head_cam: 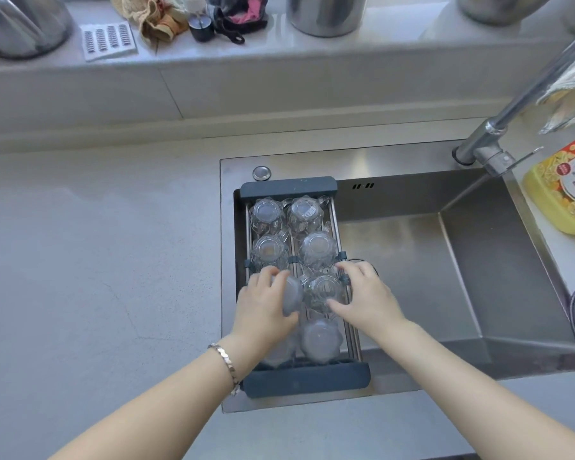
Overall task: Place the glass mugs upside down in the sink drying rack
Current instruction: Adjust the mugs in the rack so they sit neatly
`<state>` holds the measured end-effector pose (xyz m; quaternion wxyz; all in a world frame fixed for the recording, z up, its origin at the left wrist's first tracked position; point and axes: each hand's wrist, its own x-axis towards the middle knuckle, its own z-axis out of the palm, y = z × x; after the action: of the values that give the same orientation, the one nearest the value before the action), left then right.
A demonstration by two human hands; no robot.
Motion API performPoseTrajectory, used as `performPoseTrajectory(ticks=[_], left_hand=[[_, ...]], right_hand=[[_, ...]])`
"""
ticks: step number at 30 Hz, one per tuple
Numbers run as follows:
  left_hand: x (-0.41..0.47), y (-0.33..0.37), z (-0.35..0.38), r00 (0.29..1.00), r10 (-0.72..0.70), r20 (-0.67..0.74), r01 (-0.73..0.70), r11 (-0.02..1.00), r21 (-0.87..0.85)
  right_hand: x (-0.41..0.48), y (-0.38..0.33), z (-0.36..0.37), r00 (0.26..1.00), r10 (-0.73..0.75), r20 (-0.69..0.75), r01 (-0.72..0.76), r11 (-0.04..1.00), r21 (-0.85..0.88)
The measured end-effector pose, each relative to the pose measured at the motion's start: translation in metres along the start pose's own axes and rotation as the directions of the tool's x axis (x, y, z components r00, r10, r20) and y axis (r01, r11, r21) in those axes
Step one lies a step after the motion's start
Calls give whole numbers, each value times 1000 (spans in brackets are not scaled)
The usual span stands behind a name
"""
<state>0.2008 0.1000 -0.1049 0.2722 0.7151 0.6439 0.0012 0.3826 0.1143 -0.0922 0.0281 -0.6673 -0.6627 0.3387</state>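
Left hand [263, 300] gripping tilted mug [291, 295]; right hand [362, 297] clasping upside-down mug [324, 290] at its 9 o'clock, on rack [304, 380].

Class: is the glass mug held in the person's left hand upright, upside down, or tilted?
Tilted. The mug in the left hand shows its base facing sideways toward the right, unlike the racked mugs with bases straight up.

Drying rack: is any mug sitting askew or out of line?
Yes. The mug in the left hand is tilted, base facing right, not yet set down. The other mugs stand upside down in the rack.
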Motion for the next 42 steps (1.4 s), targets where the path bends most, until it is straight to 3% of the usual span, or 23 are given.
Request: performPoseTrajectory(ticks=[3,9,14,19,24,27,29,31,34,39,42], left_hand=[[10,-1,1,986,-30,164,20,998,64],[15,-3,-9,980,-88,177,81,996,46],[11,1,-12,969,-127,210,82,974,211],[11,-2,-9,976,-134,169,109,982,151],[7,-11,-6,981,-107,161,91,991,103],[6,-13,-9,980,-101,170,89,993,78],[8,-13,-13,989,-89,118,78,993,91],[14,-13,-20,996,-88,-1,88,994,61],[33,-16,-33,988,-99,-115,98,995,-16],[61,-18,-40,996,-91,23,90,995,33],[68,-21,-39,992,-98,76,95,994,46]], right_hand=[[13,-10,14,992,78,103,-69,994,-89],[16,-11,27,991,113,72,-101,984,-145],[12,-12,29,989,145,36,-143,988,-60],[11,-19,41,976,204,-73,-197,976,98],[11,-17,41,990,132,-52,-127,988,91],[10,-8,31,998,35,50,-37,998,43],[13,-7,19,987,-13,162,24,997,-68],[21,-9,4,989,-34,142,55,987,-151],[45,-14,-13,996,34,-87,-36,999,-24],[80,-26,-2,983,157,92,-163,985,63],[82,-31,12,978,208,0,-208,975,77]])
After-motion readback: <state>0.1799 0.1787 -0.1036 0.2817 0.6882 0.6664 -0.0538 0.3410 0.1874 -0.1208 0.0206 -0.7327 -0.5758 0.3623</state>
